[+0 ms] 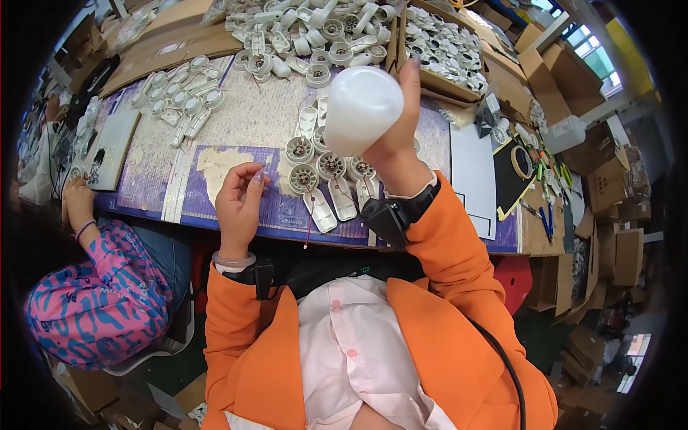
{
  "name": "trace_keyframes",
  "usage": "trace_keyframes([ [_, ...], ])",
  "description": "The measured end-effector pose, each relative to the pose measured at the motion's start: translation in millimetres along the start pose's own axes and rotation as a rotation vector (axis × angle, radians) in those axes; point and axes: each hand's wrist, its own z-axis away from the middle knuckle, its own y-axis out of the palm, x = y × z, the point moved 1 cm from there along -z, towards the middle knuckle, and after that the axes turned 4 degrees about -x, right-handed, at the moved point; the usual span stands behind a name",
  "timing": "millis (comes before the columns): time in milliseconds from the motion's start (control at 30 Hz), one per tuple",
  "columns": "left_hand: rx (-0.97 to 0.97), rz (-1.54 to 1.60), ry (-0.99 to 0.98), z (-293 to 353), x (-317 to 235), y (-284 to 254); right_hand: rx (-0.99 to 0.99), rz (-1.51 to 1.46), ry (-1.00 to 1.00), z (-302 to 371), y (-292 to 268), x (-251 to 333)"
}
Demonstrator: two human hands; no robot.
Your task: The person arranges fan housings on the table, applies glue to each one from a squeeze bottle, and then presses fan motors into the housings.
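My right hand is wrapped round a translucent white plastic bottle, raised above the table with its base toward me. The bottle's other end is hidden. Below it, a cluster of white handheld-fan housings lies on the table, with round motor heads and handle shells. A thin red wire trails from one handle over the table's front edge. My left hand hovers near that edge, left of the cluster. Its fingers are loosely bent and apart, with nothing visible in them.
More fan housings sit at the left, and a large heap lies at the back. A carton of small white parts stands back right. Blue-handled pliers and other tools lie right. A co-worker's hand is at far left.
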Motion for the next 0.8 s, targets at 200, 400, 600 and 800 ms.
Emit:
trace_keyframes([
  [200, 0.003, 0.009, -0.004, 0.2, -0.3, 2.1, 0.013, -0.027, -0.072, 8.5, -14.8, 28.9],
  [400, 0.019, 0.007, 0.005, -1.1, 0.5, -0.4, -0.006, -0.005, -0.054, 6.7, -45.2, 29.4],
  [600, 0.006, -0.005, 0.000, -0.9, 1.2, 0.0, -0.049, 0.016, -0.034, 4.5, -50.3, 20.2],
  [800, 0.009, -0.015, 0.001, -1.1, 0.1, 0.7, -0.058, 0.052, -0.011, 4.9, -46.3, 20.3],
])
